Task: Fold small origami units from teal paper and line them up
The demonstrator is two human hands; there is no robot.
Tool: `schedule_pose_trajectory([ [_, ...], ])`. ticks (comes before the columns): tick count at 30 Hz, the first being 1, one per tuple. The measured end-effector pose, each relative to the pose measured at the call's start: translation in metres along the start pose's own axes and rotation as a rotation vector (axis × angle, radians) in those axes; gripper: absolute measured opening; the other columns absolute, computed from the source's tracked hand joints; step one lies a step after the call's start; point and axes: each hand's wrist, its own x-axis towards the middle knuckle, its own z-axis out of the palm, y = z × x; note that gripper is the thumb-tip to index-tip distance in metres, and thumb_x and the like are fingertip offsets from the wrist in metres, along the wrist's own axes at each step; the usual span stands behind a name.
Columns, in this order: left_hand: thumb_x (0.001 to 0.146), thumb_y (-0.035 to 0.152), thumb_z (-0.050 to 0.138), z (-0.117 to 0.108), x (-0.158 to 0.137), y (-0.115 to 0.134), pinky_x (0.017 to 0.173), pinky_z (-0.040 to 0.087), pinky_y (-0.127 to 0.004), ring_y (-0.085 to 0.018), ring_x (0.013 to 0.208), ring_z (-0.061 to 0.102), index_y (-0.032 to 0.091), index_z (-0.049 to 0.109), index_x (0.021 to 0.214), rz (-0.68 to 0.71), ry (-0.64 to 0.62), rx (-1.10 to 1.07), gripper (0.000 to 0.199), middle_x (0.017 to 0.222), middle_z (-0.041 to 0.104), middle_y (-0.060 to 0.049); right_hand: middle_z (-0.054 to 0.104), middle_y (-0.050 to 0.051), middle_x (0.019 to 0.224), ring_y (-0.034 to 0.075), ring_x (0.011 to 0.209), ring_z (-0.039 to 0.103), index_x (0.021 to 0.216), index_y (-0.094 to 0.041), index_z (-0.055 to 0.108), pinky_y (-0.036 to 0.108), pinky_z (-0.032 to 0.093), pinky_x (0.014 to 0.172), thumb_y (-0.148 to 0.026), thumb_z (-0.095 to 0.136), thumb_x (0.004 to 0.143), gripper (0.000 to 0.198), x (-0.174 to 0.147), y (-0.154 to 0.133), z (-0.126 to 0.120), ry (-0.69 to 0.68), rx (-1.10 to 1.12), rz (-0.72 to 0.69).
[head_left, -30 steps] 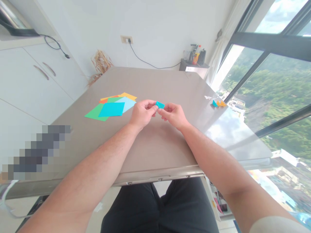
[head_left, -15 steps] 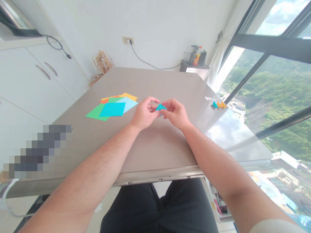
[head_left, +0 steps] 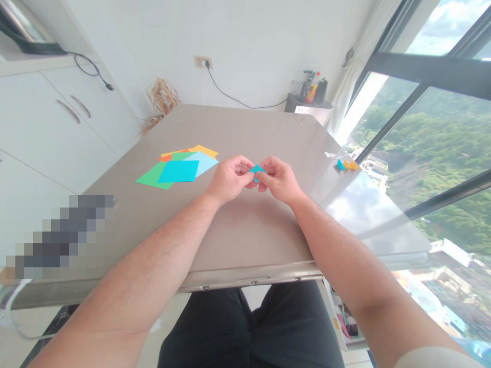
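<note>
Above a beige table (head_left: 238, 235) beside tall windows, left hand (head_left: 229, 180) and right hand (head_left: 279, 179) pinch a small folded teal paper piece (head_left: 256, 169) between fingertips, with loose coloured paper sheets (head_left: 177, 167) lying nearby to the left.

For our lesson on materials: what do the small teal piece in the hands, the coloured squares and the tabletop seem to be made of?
Teal piece: thin matte paper, folded, judging by its sharp creases.
Squares: likely paper too; flat, matte, overlapping sheets.
Tabletop: smooth, glossy beige, mirroring the window; laminate or coated metal, hard to tell.
</note>
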Motion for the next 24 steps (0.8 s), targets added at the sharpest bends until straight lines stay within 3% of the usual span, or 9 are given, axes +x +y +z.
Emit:
schedule_pose_trajectory([
  [9, 0.068, 0.028, 0.081, 0.0030, -0.0003, 0.0029, 0.060, 0.060, -0.031, -0.016, 0.057, 0.069, 0.019, 0.066, 0.081, -0.073, 0.070, -0.198, 0.022, 0.072, 0.073, -0.001, 0.068, -0.004, 0.068, 0.012, 0.055, 0.063, 0.090, -0.022, 0.063, 0.028, 0.053, 0.057, -0.034, 0.071, 0.074, 0.021, 0.0010, 0.0028, 0.0004, 0.041, 0.186, 0.040],
  [14, 0.069, 0.030, 0.078, 0.0042, -0.0011, 0.0044, 0.060, 0.061, -0.032, -0.017, 0.059, 0.071, 0.019, 0.066, 0.083, -0.080, 0.102, -0.182, 0.021, 0.073, 0.074, -0.002, 0.070, -0.003, 0.072, 0.013, 0.059, 0.065, 0.091, -0.022, 0.065, 0.031, 0.057, 0.064, -0.030, 0.065, 0.072, 0.020, -0.0005, -0.0019, -0.0019, 0.043, 0.177, 0.066],
  [24, 0.072, 0.034, 0.080, 0.0083, -0.0039, 0.0045, 0.063, 0.062, -0.032, -0.019, 0.063, 0.072, 0.019, 0.068, 0.085, 0.011, 0.119, -0.131, 0.023, 0.073, 0.074, -0.003, 0.070, -0.003, 0.072, 0.014, 0.065, 0.066, 0.089, -0.023, 0.063, 0.031, 0.056, 0.068, -0.026, 0.059, 0.072, 0.018, -0.0002, -0.0005, -0.0017, 0.058, 0.106, -0.040],
])
